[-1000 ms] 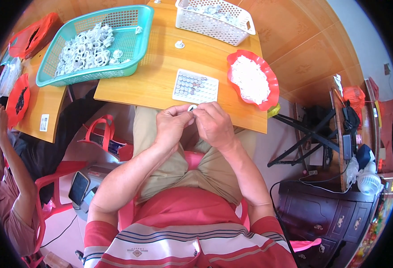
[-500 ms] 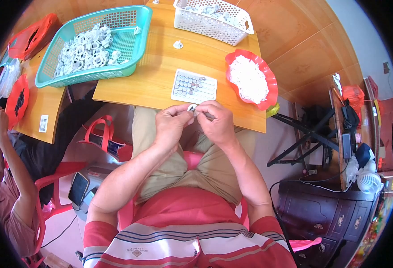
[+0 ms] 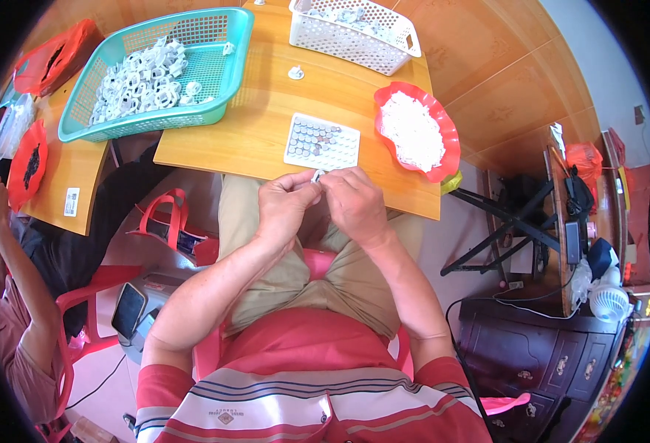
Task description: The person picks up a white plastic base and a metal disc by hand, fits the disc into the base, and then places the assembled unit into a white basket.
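Note:
Just off the table's front edge, my left hand (image 3: 284,204) pinches a small white plastic part (image 3: 317,175) between thumb and fingertips. My right hand (image 3: 356,204) meets it there, its fingers closed against the part's right side and partly covering it. Whether the right fingers also hold a tiny piece is hidden. Right beyond the hands lies a white tray (image 3: 346,156) with rows of small silver discs like button cells, mostly on its left side; several hollows on the right hold none. A red scalloped bowl (image 3: 451,140) of small white pieces stands to the right.
A teal basket (image 3: 240,63) of white plastic parts stands at the far left of the wooden table (image 3: 258,133). Behind is a white perforated basket (image 3: 340,50); a single white part (image 3: 296,72) lies nearer. Another person's arm (image 3: 33,273) shows at left, by a red dish (image 3: 38,136).
The white part has turned in my left fingers and shows edge-on. My right hand has rolled over, its fingers now closer around the part. The tray and baskets have stayed put.

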Motion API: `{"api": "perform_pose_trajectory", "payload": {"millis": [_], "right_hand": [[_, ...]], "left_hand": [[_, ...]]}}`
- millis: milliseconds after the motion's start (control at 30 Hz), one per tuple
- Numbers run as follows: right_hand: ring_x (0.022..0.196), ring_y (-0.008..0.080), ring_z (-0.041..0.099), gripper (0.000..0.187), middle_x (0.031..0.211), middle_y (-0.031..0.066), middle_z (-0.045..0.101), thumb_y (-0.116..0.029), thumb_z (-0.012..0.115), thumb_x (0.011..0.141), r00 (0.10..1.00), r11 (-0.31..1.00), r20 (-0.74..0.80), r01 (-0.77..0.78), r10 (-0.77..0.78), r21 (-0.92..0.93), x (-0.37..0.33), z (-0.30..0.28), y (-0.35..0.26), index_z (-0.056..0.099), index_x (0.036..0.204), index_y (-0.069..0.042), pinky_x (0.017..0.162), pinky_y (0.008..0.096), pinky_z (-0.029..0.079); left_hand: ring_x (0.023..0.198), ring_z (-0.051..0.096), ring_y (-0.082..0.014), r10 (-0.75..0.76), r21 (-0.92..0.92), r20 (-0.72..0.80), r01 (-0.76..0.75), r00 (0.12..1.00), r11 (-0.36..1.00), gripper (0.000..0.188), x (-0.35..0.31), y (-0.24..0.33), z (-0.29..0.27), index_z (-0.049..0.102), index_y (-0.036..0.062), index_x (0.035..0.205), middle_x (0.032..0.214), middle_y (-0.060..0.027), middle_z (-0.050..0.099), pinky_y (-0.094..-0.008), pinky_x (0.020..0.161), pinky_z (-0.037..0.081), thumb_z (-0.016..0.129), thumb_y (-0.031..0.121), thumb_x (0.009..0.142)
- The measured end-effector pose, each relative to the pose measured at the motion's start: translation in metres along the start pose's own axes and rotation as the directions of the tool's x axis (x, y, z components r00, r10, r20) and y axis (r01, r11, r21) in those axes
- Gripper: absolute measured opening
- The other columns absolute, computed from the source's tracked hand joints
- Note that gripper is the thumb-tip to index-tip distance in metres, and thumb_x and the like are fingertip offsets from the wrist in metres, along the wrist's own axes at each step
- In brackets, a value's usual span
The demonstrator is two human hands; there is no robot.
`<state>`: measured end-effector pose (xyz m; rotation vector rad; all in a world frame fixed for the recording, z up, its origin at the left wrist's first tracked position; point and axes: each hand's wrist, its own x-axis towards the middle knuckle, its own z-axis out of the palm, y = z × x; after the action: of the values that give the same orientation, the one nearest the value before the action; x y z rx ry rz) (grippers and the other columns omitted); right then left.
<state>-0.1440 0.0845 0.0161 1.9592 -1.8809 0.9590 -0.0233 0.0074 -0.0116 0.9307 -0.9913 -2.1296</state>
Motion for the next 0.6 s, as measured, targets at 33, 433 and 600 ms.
{"api": "perform_pose_trajectory", "payload": {"millis": [33, 433, 600], "right_hand": [[0.078, 0.0273, 0.065, 0.017, 0.083, 0.0109, 0.067, 0.003, 0.068, 0.073, 1.000, 0.999, 0.006, -0.028, 0.028, 0.042, 0.0012, -0.0012, 0.0005, 0.065, 0.089, -0.001, 0.065, 0.0352, 0.053], [0.075, 0.0276, 0.070, 0.018, 0.082, 0.0162, 0.068, 0.002, 0.068, 0.075, 0.889, 0.814, 0.187, -0.459, 0.419, 0.356, -0.0003, -0.0040, 0.0023, 0.063, 0.093, 0.000, 0.066, 0.0357, 0.055], [0.077, 0.0267, 0.070, 0.016, 0.082, 0.0171, 0.068, 0.001, 0.067, 0.077, 0.851, 0.763, 0.247, -0.524, 0.463, 0.378, -0.0005, -0.0041, 0.0067, 0.063, 0.093, 0.000, 0.067, 0.0350, 0.055]], "left_hand": [[0.071, 0.060, -0.0084, 0.009, 0.016, 0.008, -0.009, 1.000, 1.000, 0.027, 0.0004, -0.0008, -0.0005, 0.066, -0.0088, 0.108, 0.084, -0.0064, 0.068, -0.0206, 0.064, 0.049, 0.066, -0.002, 0.082], [0.074, 0.064, -0.0119, 0.028, 0.144, 0.020, -0.030, 0.999, 0.989, 0.025, -0.0006, -0.0053, -0.0028, 0.064, -0.0084, 0.109, 0.087, -0.0085, 0.067, -0.0234, 0.070, 0.054, 0.067, -0.002, 0.084], [0.074, 0.063, -0.0115, 0.033, 0.158, 0.024, -0.037, 0.999, 0.987, 0.025, -0.0003, -0.0064, -0.0018, 0.064, -0.0077, 0.108, 0.086, -0.0076, 0.067, -0.0232, 0.069, 0.053, 0.067, -0.002, 0.084]]}}
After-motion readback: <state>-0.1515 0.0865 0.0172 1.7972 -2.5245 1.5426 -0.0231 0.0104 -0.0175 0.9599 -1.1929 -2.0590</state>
